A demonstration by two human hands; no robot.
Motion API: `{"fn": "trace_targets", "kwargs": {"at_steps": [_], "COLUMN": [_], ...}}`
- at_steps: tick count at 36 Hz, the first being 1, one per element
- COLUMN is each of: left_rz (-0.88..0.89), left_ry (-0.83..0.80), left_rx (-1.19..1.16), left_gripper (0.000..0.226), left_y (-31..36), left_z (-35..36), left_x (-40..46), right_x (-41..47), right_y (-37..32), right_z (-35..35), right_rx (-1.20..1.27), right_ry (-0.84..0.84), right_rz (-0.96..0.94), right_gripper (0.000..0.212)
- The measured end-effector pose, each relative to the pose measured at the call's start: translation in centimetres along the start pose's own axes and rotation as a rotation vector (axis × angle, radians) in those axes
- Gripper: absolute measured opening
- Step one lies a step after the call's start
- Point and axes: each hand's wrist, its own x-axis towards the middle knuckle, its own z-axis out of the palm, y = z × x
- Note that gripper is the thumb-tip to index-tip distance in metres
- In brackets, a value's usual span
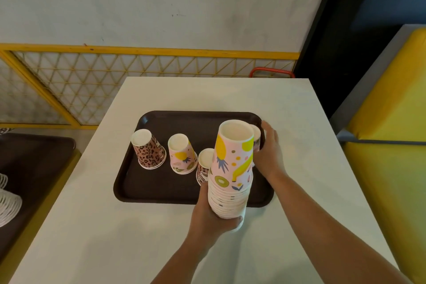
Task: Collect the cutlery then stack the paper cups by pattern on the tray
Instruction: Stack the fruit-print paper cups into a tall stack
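Note:
A dark brown tray (161, 182) lies on the white table. My left hand (207, 217) holds a tall stack of upside-down fruit-pattern cups (231, 168) above the tray's front edge. My right hand (268, 150) reaches behind the stack and grips a cup (256, 136) near the tray's right rim; its pattern is mostly hidden. On the tray stand an upside-down leopard-pattern cup (148, 151), a fruit-pattern cup (182, 157), and another leopard-pattern cup (204, 166) partly hidden by the stack.
A second dark tray (30, 168) sits on a lower surface at the left with white plastic cutlery (7, 203) on it. A yellow lattice fence (115, 74) stands behind the table, and a yellow seat (391, 145) at the right.

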Motion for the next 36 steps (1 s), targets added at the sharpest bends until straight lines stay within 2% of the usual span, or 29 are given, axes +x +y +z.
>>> {"fn": "trace_targets", "kwargs": {"at_steps": [3, 5, 8, 11, 14, 30, 36], "left_rz": [-0.006, -0.01, -0.011, -0.013, -0.02, -0.009, -0.019], "left_ry": [-0.01, -0.023, -0.024, -0.027, -0.035, -0.079, -0.059], "left_rx": [0.0, 0.002, -0.005, -0.004, -0.001, -0.01, -0.014], "left_gripper": [0.095, 0.094, 0.098, 0.102, 0.095, 0.09, 0.09], "left_y": [-0.2, -0.3, -0.4, -0.4, -0.3, 0.2, 0.1], "left_z": [0.1, 0.2, 0.4, 0.7, 0.9, 1.3, 1.2], "left_x": [0.0, 0.0, 0.0, 0.0, 0.0, -0.2, -0.2], "right_x": [-1.5, -2.8, -4.6, -5.7, -6.1, -6.2, -4.9], "right_y": [-2.1, -3.9, -6.0, -7.1, -7.6, -8.4, -9.6], "right_z": [-1.8, -3.3, -5.3, -6.3, -6.7, -7.8, -8.6], "right_rx": [0.116, 0.249, 0.288, 0.205, 0.123, 0.152, 0.313], "right_ry": [0.122, 0.054, -0.131, -0.232, -0.26, -0.147, -0.039], "right_rz": [-0.131, -0.244, -0.343, -0.336, -0.288, -0.332, -0.346], "right_gripper": [0.063, 0.06, 0.073, 0.067, 0.058, 0.038, 0.029]}}
